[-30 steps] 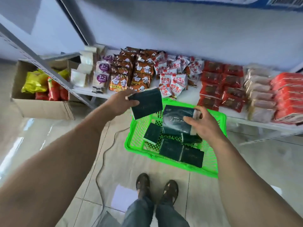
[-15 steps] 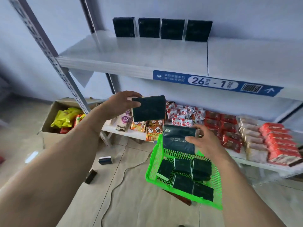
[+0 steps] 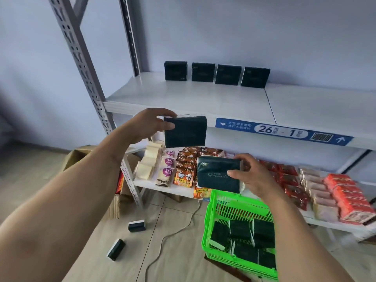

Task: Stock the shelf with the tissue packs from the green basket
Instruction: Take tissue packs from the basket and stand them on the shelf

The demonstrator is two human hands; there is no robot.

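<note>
Dark tissue pack (image 3: 185, 131) in left hand (image 3: 149, 125)

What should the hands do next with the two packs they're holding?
Probably lift the left hand and stand its tissue pack on the upper shelf beside the row of four packs at the back. The right hand holds a second pack above the green basket, ready to follow.

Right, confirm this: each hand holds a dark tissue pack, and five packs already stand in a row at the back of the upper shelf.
Not five. The head view shows four packs at the back of the upper shelf. The rest holds: the left hand and right hand each hold a dark tissue pack.
</note>
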